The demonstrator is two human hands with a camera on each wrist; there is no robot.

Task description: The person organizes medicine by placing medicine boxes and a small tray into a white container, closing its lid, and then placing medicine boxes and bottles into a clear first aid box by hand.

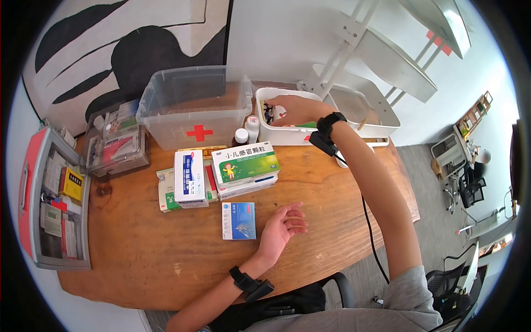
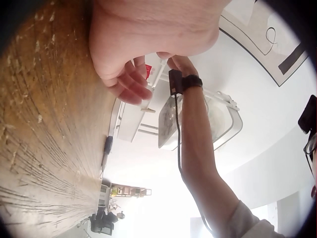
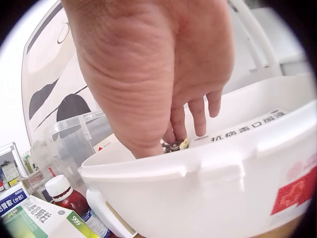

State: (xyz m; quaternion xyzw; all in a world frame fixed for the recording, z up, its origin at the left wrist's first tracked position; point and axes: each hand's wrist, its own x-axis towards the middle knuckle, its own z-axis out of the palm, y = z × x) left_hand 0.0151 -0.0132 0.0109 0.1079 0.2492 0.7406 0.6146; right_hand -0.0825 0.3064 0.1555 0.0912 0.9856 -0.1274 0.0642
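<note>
My right hand [image 1: 299,110] reaches down into a white plastic bin [image 1: 279,135], fingers pointing downward. In the right wrist view its fingertips are right at a small dark patterned item with a yellow part [image 3: 184,144]; the thumb tip is hidden behind the rim, so I cannot tell whether it is pinched. A white box with Chinese print [image 3: 247,127] lies inside the bin. My left hand [image 1: 278,234] rests on the wooden table, fingers loosely bent and holding nothing. Nearest to it lies a blue and white medicine box [image 1: 239,221].
Stacked medicine boxes, a green and white one [image 1: 246,164] on top, stand mid-table beside an upright white and blue box [image 1: 189,176]. Behind them are two bottles [image 1: 240,136] and a clear bin [image 1: 193,113] with a red cross. A first-aid case [image 1: 55,205] stands left.
</note>
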